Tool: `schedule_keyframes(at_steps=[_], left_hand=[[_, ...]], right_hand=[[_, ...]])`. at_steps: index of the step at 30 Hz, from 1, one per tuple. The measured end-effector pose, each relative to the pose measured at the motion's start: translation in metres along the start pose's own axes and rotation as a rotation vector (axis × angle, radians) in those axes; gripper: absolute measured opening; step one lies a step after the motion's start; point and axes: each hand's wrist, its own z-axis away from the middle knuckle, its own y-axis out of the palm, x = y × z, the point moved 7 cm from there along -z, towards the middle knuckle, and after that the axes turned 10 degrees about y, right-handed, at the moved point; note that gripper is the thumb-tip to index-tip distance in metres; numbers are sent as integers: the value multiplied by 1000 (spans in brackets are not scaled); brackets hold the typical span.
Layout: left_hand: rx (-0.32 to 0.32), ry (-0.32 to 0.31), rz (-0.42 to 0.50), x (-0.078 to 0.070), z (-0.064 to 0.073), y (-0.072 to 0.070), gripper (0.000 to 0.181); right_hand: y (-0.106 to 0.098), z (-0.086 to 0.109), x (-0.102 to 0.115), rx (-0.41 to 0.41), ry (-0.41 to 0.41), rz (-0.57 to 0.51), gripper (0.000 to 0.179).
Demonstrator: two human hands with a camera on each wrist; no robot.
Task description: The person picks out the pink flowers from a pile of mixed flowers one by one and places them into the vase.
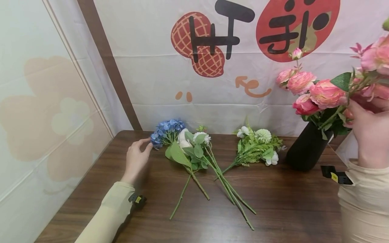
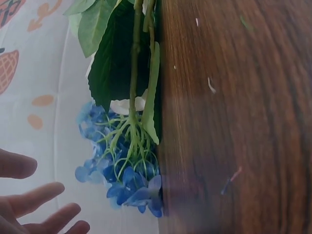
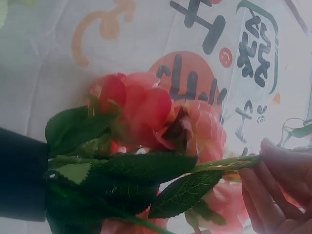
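My left hand (image 1: pixel 138 158) is at the left side of a blue hydrangea (image 1: pixel 167 129) lying on the table. In the left wrist view its fingers (image 2: pixel 41 197) are spread beside the blue petals, with nothing between them. On the right, my right hand (image 1: pixel 369 131) pinches a green stem of the pink flowers (image 1: pixel 328 93), above a black vase (image 1: pixel 305 148). The right wrist view shows thumb and fingers around that stem (image 3: pixel 226 164), past the dark green leaves. Pink blooms and leaves rise from the vase mouth.
White flowers with long stems (image 1: pixel 226 182) lie across the table (image 1: pixel 288 206) beside the hydrangea. A bunch of white and green flowers (image 1: pixel 258 145) lies left of the vase. Behind the table hangs a printed cloth (image 1: pixel 146 77).
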Motion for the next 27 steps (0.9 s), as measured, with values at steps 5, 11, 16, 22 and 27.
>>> schedule_keyframes(at_steps=[5, 11, 16, 22, 27], left_hand=[[-5, 0, -6, 2, 0, -3, 36], [-22, 9, -25, 6, -1, -7, 36], [-23, 1, -35, 9, -1, -10, 37], [-28, -4, -55, 13, 2, -15, 37], [-44, -2, -64, 15, 2, -19, 36]], right_hand=[[-7, -4, -1, -53, 9, 77, 47], [-12, -4, 5, -112, -93, 203, 52], [-13, -7, 5, -82, -134, 132, 46], [-21, -11, -3, -62, -128, 133, 38], [-29, -16, -12, -78, -115, 130, 48]])
